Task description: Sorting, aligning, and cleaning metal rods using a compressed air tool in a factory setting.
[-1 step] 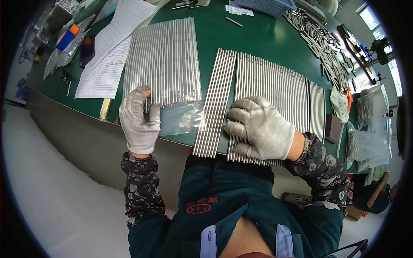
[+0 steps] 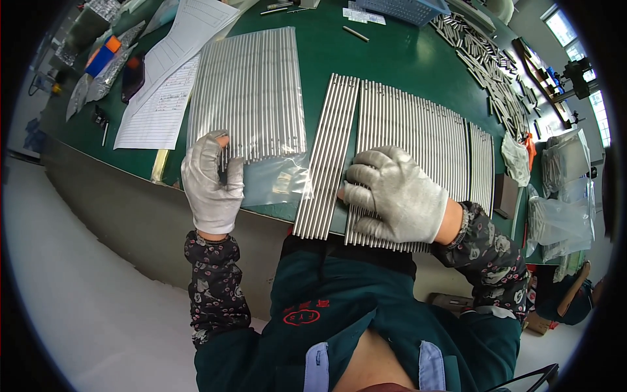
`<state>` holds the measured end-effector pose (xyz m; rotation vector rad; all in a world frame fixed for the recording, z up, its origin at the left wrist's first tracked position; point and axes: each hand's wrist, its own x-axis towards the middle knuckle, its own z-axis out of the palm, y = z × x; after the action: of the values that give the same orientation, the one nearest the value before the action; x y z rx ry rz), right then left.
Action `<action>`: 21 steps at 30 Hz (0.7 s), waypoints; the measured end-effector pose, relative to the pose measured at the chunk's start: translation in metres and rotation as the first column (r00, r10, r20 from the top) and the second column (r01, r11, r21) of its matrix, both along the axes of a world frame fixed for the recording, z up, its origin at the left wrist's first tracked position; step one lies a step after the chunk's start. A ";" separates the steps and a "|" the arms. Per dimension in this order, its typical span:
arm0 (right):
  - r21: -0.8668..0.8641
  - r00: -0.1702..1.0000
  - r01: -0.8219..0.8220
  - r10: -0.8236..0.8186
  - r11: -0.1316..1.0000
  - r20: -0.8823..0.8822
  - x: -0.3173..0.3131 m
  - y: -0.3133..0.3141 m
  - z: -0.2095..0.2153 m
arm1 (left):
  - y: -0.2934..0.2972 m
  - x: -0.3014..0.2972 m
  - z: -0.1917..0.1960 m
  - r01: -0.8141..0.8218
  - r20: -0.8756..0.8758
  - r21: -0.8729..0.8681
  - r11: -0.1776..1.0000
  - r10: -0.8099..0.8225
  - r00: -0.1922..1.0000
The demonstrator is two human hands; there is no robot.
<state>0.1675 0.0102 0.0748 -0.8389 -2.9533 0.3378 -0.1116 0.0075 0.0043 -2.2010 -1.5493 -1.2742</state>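
Note:
My left hand (image 2: 212, 183), in a pale glove with a bare fingertip, rests on the lower left of a clear plastic bag (image 2: 274, 179). Its thumb and fingers are apart. Inside the bag lies a row of thin metal rods (image 2: 251, 85). My right hand (image 2: 395, 196), gloved alike, lies over a wide row of loose metal rods (image 2: 411, 121), fingers bent and somewhat spread, with no rod lifted. Between both hands, a narrower group of metal rods (image 2: 326, 157) sits side by side, slightly tilted. Another narrow group (image 2: 482, 160) lies at the right of the wide row.
Papers (image 2: 160, 98) and a dark phone (image 2: 132, 77) lie at the left. Many short metal pieces (image 2: 490, 72) are heaped at the far right. A blue basket (image 2: 408, 8) stands at the back, with a single short rod (image 2: 355, 33) nearby. Plastic bags (image 2: 562, 215) are at the right edge.

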 end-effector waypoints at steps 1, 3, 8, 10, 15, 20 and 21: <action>-0.013 1.000 0.009 -0.009 1.000 0.018 -0.001 0.000 0.000 | 0.000 0.000 0.000 -0.003 -0.001 0.001 1.000 0.003 1.000; 0.002 1.000 0.002 -0.002 1.000 0.029 -0.003 0.000 0.000 | -0.001 0.000 0.002 -0.007 -0.005 -0.013 1.000 0.007 1.000; -0.027 0.997 0.001 0.000 1.000 0.071 -0.006 -0.001 0.002 | -0.003 0.000 0.003 0.002 0.008 -0.007 1.000 -0.002 1.000; 0.028 0.999 -0.005 0.006 1.000 -0.031 -0.007 -0.001 -0.002 | -0.003 -0.001 0.003 0.000 0.006 -0.019 1.000 0.000 1.000; -0.018 1.000 -0.009 0.009 1.000 0.005 -0.013 0.002 0.000 | -0.001 -0.003 0.003 0.005 0.015 -0.007 1.000 -0.005 1.000; -0.035 0.998 0.011 -0.009 0.999 0.055 -0.019 0.004 0.004 | 0.003 -0.004 0.008 0.001 -0.013 -0.005 1.000 -0.001 1.000; -0.020 0.999 0.008 -0.007 1.000 0.044 -0.020 0.005 0.003 | 0.002 -0.005 0.007 -0.008 -0.025 -0.005 1.000 0.008 1.000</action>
<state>0.1478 0.0150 0.0775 -0.8711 -2.9913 0.3544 -0.1166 0.0097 0.0113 -2.2022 -1.5525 -1.2375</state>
